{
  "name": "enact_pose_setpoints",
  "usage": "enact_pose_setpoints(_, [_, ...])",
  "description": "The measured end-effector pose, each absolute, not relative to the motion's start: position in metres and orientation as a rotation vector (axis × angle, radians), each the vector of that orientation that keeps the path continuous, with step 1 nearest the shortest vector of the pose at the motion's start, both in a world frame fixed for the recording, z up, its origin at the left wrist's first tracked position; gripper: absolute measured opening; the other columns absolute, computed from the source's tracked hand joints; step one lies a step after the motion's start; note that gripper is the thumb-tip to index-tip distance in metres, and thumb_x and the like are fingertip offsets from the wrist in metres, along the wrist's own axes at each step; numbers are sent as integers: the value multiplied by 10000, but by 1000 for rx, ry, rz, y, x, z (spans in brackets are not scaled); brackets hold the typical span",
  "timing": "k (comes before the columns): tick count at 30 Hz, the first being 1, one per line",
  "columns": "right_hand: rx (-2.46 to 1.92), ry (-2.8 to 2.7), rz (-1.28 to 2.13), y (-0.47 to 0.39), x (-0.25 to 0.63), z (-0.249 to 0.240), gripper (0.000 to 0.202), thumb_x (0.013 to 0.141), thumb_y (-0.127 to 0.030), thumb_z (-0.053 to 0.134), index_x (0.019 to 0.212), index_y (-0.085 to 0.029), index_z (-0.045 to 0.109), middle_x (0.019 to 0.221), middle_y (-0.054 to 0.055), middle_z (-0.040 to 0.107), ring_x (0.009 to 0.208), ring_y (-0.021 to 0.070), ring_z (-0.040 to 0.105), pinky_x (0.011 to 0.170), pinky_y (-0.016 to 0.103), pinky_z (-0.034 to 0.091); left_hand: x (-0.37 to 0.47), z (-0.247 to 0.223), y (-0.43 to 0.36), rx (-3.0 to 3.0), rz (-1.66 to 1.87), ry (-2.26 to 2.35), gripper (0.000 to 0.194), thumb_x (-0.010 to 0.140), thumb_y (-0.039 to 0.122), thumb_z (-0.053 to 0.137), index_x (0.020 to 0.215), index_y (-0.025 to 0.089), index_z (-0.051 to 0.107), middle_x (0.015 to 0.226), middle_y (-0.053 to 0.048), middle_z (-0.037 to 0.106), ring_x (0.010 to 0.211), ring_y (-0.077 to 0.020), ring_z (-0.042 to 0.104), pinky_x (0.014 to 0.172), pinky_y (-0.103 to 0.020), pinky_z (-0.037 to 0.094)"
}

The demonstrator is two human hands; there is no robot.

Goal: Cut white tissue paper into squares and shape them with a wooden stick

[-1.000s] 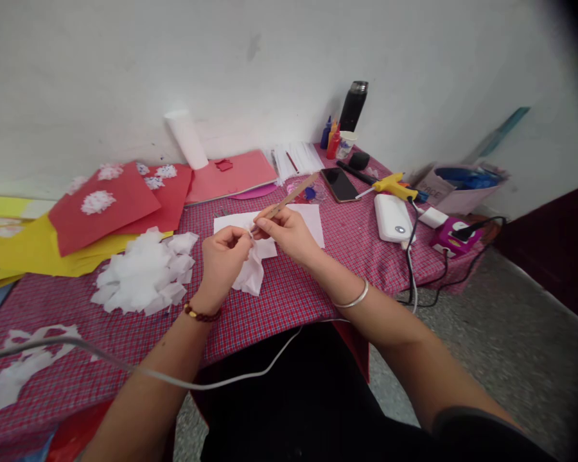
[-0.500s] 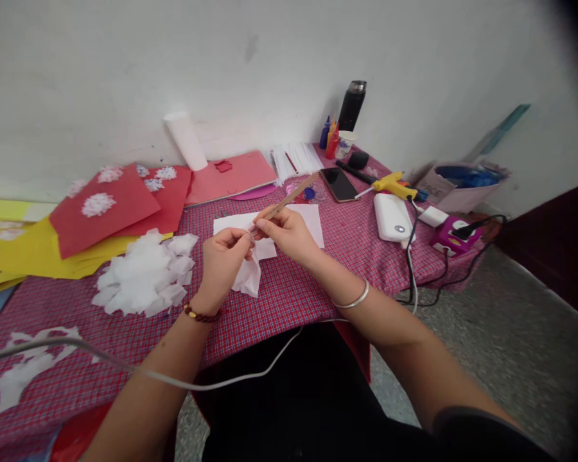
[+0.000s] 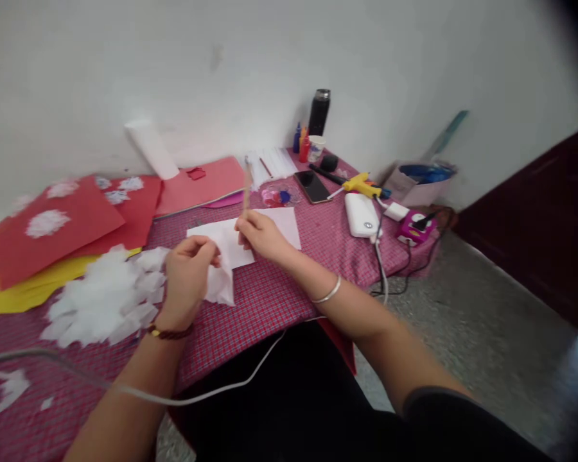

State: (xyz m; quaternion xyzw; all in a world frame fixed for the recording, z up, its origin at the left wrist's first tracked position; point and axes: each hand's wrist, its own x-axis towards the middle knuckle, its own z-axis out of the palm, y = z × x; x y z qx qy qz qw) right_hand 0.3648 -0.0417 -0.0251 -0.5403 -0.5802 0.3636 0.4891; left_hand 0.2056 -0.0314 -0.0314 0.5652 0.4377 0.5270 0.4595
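Observation:
My right hand (image 3: pixel 259 232) holds a slim tan stick (image 3: pixel 246 192) upright; motion blurs its upper end, so its exact kind is unclear. To the left, my left hand (image 3: pixel 190 266) is closed in a pinch at the top of a crumpled piece of white tissue paper (image 3: pixel 221 287), which hangs below the fingers. The two hands are apart. Beneath them, a white paper sheet (image 3: pixel 289 226) lies on the checked tablecloth (image 3: pixel 264 298). Beside my left wrist is a pile of white tissue pieces (image 3: pixel 103 295).
Red paper sheets (image 3: pixel 72 224) with white fluffy shapes lie at left. A paint palette (image 3: pixel 274 196), phone (image 3: pixel 313 186), yellow glue gun (image 3: pixel 361 185), white power bank (image 3: pixel 361 215) and purple socket block (image 3: pixel 414 229) sit rightward. A pale cable (image 3: pixel 197 403) loops across my lap.
My hands have moved apart. The stick has swung from a rightward slant to upright, away from the tissue paper. The whole view has shifted to the right.

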Motion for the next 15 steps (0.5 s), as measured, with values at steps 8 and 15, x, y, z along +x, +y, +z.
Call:
enact_pose_setpoints(8, [-1725,-1840,528,-29,382,-36,231,937,-334,481,960,-175,646,993,89,722,891,202,628,737,285,410,202,-33,-27,1357,1318,1049,102,673,126,609,609,206,616,541,48,557,531,-115,483,529,-252,383])
enact_pose_setpoints(15, [-1660,-1936,581,-29,379,-45,165,840,-251,608,941,-142,678,903,83,718,803,187,614,701,267,400,203,-37,-26,1323,1306,995,52,634,153,614,601,192,609,520,41,551,500,-97,491,505,-220,382])
